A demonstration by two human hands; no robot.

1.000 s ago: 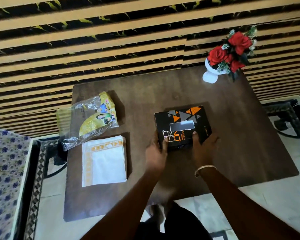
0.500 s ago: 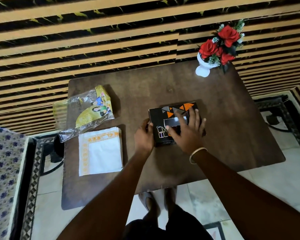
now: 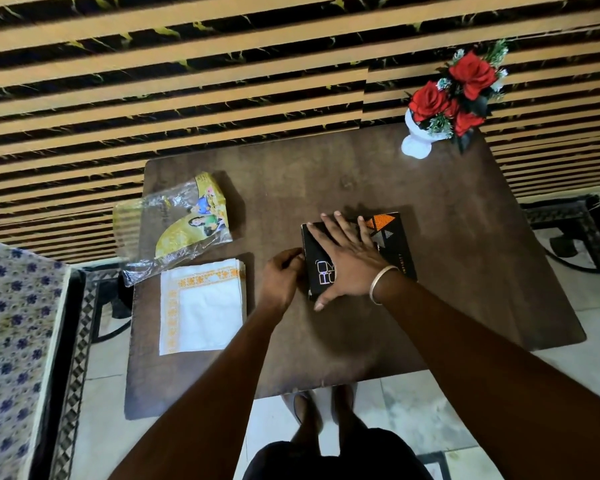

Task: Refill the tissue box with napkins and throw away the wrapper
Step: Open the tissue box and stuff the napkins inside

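A black tissue box (image 3: 397, 251) with orange and grey triangles lies flat in the middle of the dark wooden table (image 3: 465, 271). My right hand (image 3: 352, 259) rests flat on top of it, fingers spread, covering its slot. My left hand (image 3: 283, 277) pinches the box's left end with curled fingers. A stack of white napkins with orange borders (image 3: 203, 306) lies to the left of the box. Behind the stack sits the clear and yellow plastic wrapper (image 3: 177, 226), crumpled and overhanging the table's left edge.
A white vase with red roses (image 3: 447, 105) stands at the table's far right corner. A striped black and tan wall runs behind the table. A blue-flowered cloth (image 3: 11, 358) lies at the left. My feet (image 3: 323, 410) show below the table's near edge.
My right hand has slid from the box's near edge up onto its top and spread flat over the slot. My left hand has shifted to the box's left end.
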